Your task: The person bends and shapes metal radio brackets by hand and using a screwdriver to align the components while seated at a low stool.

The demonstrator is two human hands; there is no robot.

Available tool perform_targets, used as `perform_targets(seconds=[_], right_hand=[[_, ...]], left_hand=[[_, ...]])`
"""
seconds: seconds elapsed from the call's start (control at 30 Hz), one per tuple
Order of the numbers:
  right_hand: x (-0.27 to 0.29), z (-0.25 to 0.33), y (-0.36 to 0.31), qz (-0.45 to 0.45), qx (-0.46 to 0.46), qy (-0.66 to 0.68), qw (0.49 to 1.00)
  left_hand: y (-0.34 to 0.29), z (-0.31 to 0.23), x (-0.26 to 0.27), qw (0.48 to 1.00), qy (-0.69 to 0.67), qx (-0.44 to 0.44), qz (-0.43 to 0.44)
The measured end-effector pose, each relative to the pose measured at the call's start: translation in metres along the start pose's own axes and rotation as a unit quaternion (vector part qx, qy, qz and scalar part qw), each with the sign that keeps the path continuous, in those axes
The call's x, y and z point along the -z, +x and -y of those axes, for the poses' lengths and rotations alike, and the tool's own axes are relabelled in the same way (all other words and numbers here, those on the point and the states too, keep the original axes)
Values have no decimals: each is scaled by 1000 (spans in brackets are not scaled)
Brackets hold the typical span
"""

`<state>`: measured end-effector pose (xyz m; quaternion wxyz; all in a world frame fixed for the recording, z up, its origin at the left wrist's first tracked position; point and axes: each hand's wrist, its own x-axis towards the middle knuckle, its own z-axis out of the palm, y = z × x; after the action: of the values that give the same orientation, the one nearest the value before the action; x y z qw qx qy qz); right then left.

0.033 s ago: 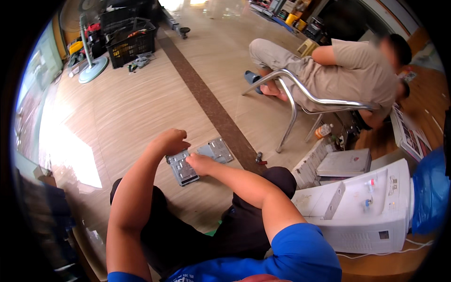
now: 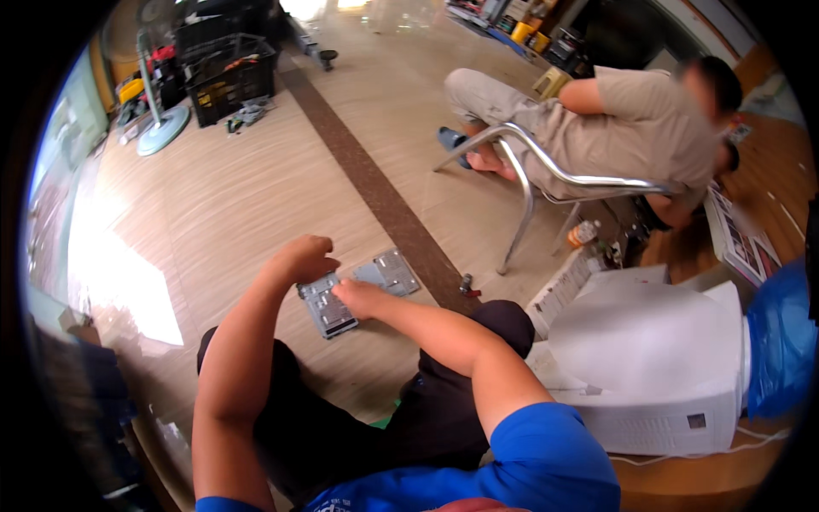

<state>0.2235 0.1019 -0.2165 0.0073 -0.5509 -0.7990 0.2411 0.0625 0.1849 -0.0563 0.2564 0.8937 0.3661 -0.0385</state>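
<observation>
On the floor in front of my knees lies a grey, flat metal case [image 2: 328, 309] with small fittings and slots on its face. Against its right side sits a second grey plate [image 2: 391, 271] dotted with holes. My left hand [image 2: 309, 258] hovers over the far edge of the case, fingers curled downward; what they grip, if anything, is hidden. Closed at the case's upper right corner, my right hand [image 2: 358, 299] has its thumb side by the case. Anything between its fingers is too small to make out. A small dark and red item [image 2: 467, 287] lies right of the plate.
A seated person [image 2: 631, 119] occupies a metal-framed chair [image 2: 525, 183] to the right. Nearer stands a white water dispenser [image 2: 657, 422], partly covered by a pale blurred patch, with a blue bottle [image 2: 778, 341]. Far left are a fan [image 2: 162, 130] and a black crate [image 2: 223, 90].
The view has shifted slightly. A pale blurred patch now covers the dispenser's front, where its taps showed before. Both hands keep nearly the same pose over the case.
</observation>
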Motion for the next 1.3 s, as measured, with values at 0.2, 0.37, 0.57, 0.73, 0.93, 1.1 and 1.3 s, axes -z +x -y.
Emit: perform_targets(seconds=[0.2,0.37,0.57,0.73,0.93,1.1,1.3], right_hand=[[2,12,10,-29,25,-1,999],[3,4,6,8,-12,-4,1000],[-4,9,6,5,-18,-7,1000],[-3,11,9,21,-13,-23,999],[4,14,7,30,-17,-20,999],[7,16,3,30,-24,-11,999],[5,12,4,30,-33,-16,999]], left_hand=[[-14,-2,5,997,-19,71,-7],[-8,-10,5,999,-14,51,3],[-9,-10,3,998,-25,56,4],[-10,-7,1,999,-20,38,-8],[-11,-7,1,999,-14,42,-11],[-9,-7,-1,1000,-3,29,-9],[-10,-11,1,999,-19,44,1]])
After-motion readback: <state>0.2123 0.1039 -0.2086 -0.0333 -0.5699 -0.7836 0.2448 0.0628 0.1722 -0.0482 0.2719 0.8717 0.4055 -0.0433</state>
